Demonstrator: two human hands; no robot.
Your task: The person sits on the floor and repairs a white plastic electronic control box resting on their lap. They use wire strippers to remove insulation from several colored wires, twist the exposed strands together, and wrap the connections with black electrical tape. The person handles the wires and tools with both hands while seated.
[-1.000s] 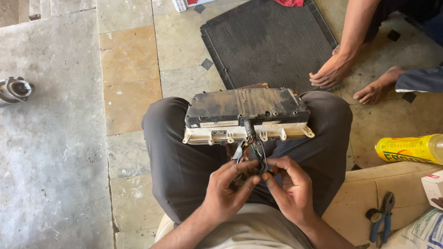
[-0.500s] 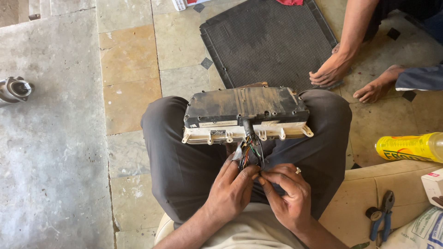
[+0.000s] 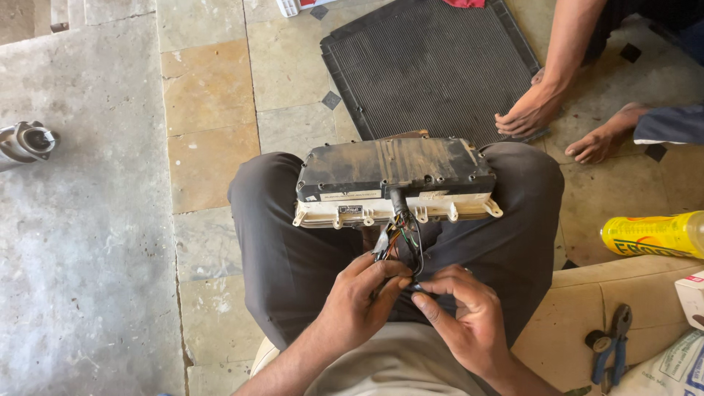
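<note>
1. Pinching the loose ends of a wire bundle (image 3: 400, 238) at lower centre of the frame: left hand (image 3: 359, 304) closed around the strands, right hand (image 3: 462, 315) nipping one end between thumb and forefinger.
2. Trailing up from those fingers (several colours, black sheath at the top) into a dusty instrument cluster (image 3: 396, 180) lying across the grey-trousered knees (image 3: 293, 242) at mid-frame.
3. Lying at lower right: blue-handled pliers (image 3: 612, 352) on a tan cushion (image 3: 587, 301); above them, a yellow can (image 3: 653, 233).
4. Resting at upper right beside a black radiator (image 3: 433, 66): another person's hand (image 3: 528, 114).
</note>
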